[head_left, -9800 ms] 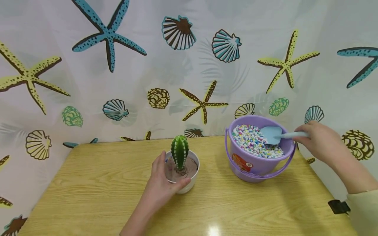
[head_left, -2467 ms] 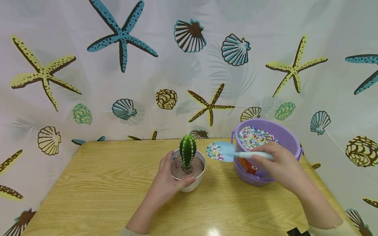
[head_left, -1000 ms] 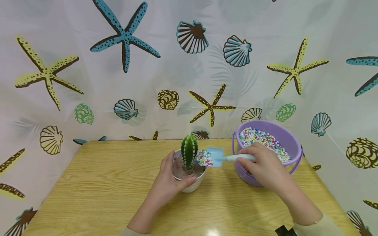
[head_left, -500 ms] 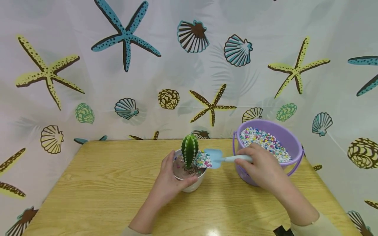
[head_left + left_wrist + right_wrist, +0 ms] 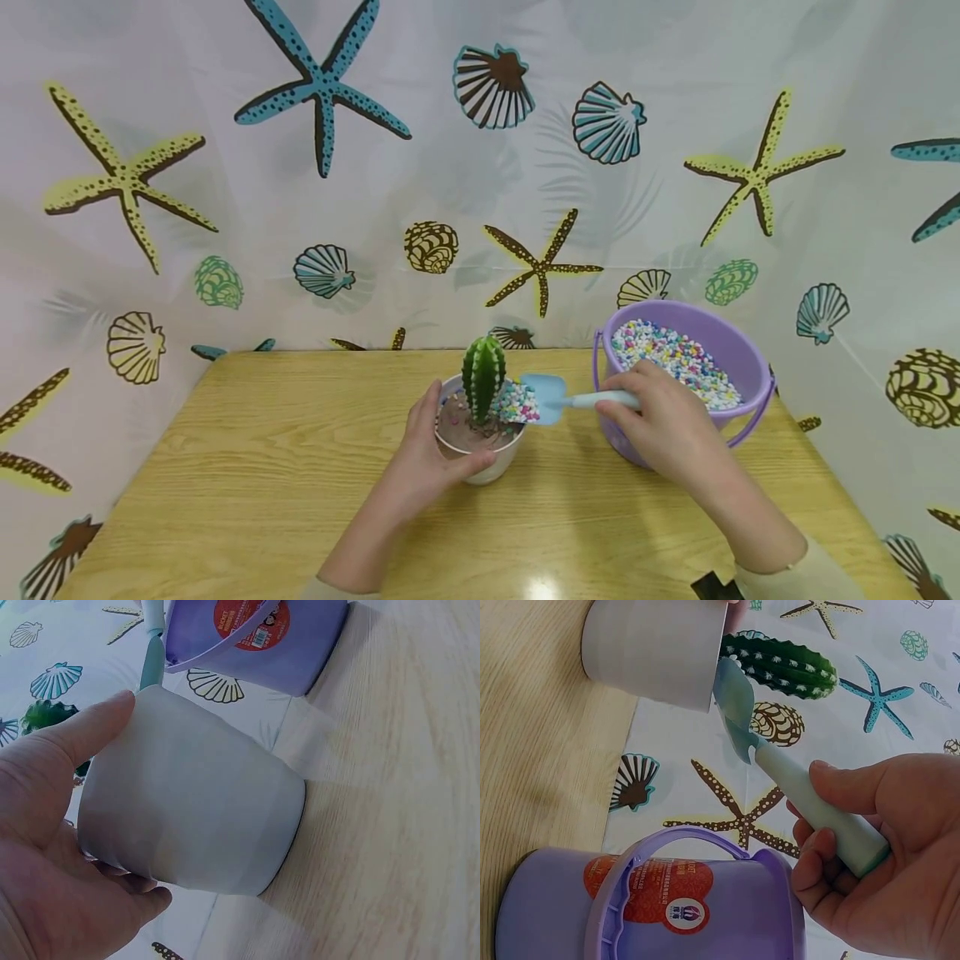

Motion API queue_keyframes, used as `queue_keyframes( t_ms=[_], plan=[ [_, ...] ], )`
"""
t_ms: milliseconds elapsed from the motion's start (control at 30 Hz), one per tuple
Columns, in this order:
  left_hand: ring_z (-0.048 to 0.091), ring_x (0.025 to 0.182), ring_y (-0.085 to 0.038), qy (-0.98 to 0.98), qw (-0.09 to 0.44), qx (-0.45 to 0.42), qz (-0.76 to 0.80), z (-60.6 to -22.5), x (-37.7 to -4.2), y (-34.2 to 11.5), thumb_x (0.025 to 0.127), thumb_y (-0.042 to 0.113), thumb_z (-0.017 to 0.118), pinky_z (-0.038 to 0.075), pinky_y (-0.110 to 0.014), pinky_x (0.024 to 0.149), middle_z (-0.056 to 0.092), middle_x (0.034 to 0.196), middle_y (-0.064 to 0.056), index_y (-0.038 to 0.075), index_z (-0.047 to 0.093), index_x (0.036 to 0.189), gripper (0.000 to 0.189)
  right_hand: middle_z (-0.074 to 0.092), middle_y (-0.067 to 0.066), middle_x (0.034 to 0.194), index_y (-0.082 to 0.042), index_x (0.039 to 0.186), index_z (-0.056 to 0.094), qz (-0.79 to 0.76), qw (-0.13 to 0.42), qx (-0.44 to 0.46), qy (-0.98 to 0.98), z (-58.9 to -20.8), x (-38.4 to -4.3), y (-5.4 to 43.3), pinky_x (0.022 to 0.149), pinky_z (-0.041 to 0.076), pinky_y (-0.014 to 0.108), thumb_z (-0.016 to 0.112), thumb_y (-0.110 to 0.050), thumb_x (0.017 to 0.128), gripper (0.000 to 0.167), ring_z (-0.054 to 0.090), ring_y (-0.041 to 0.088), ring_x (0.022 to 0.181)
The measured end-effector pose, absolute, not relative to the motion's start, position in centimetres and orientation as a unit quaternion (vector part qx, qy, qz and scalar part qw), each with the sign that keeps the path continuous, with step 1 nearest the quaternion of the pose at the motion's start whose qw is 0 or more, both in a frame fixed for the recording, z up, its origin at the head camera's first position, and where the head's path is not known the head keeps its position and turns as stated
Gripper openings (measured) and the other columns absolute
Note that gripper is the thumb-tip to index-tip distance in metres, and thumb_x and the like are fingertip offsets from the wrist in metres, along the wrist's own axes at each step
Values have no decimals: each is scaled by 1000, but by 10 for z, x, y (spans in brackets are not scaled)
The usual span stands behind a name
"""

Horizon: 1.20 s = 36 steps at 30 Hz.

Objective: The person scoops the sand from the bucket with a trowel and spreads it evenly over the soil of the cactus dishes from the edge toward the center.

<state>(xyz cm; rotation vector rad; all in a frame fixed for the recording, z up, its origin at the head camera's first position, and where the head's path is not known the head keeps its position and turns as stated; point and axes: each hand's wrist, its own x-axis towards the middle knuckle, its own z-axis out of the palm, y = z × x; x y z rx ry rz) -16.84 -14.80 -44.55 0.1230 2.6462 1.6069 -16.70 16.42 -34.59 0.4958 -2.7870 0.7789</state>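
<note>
A green cactus point(image 5: 483, 379) stands in a white pot point(image 5: 491, 472) with brownish filling, a few colored beads lying on it. My left hand point(image 5: 427, 467) grips this pot around its rim, thumb on the near side, as the left wrist view also shows. In my right hand point(image 5: 667, 421) is the handle of a light blue toy shovel point(image 5: 546, 398). Its blade, loaded with multicolored beads point(image 5: 519, 403), lies over the pot's right rim, close to the cactus. In the right wrist view, thumb and fingers curl round the shovel handle point(image 5: 817, 802).
A purple bucket point(image 5: 633, 450) partly full of multicolored beads point(image 5: 675, 358) stands on the right of the wooden table point(image 5: 262, 467), partly behind my right hand. A white curtain point(image 5: 420, 167) printed with starfish and shells hangs behind the table.
The shovel was in the bucket at first, then came out loaded and moved left to the pot's rim. Some beads now lie by the cactus. My left hand keeps holding the pot.
</note>
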Motion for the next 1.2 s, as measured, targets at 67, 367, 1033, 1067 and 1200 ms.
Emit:
queue_keyframes(
  t_ms=[67, 367, 1033, 1067, 1200],
  plan=[
    [24, 161, -52, 856, 21, 37, 515, -445, -169, -147, 85, 49, 97, 31, -69, 125, 13, 180, -25, 12, 8, 178, 134, 66, 2, 98, -4, 117, 83, 262, 106, 169, -944, -347, -167, 164, 69, 50, 37, 82, -22, 102, 23, 55, 16, 79],
    [33, 156, -56, 871, -13, 29, 491, -450, -169, -142, 84, 50, 98, 38, -69, 120, 17, 177, -29, 6, 13, 177, 134, 64, 2, 95, -2, 118, 82, 253, 119, 168, -945, -351, -167, 163, 68, 50, 37, 84, -19, 101, 25, 53, 16, 76],
    [42, 149, -60, 877, -41, 17, 479, -453, -166, -134, 84, 52, 97, 45, -69, 116, 23, 172, -31, 7, 14, 177, 133, 62, 2, 95, -2, 119, 82, 238, 162, 171, -942, -360, -165, 157, 67, 51, 36, 85, -19, 100, 25, 53, 15, 74],
    [42, 149, -59, 877, -43, 16, 479, -453, -166, -134, 84, 52, 97, 45, -69, 116, 23, 172, -31, 7, 14, 177, 133, 62, 2, 95, -2, 119, 82, 236, 167, 172, -942, -360, -164, 156, 67, 51, 36, 85, -18, 100, 25, 52, 15, 74],
    [45, 147, -59, 877, -50, 10, 477, -453, -165, -131, 83, 52, 98, 46, -68, 115, 24, 171, -31, 8, 14, 177, 133, 63, 2, 95, -2, 119, 82, 227, 186, 178, -939, -362, -164, 155, 68, 53, 36, 86, -17, 99, 26, 54, 15, 76]
  ],
)
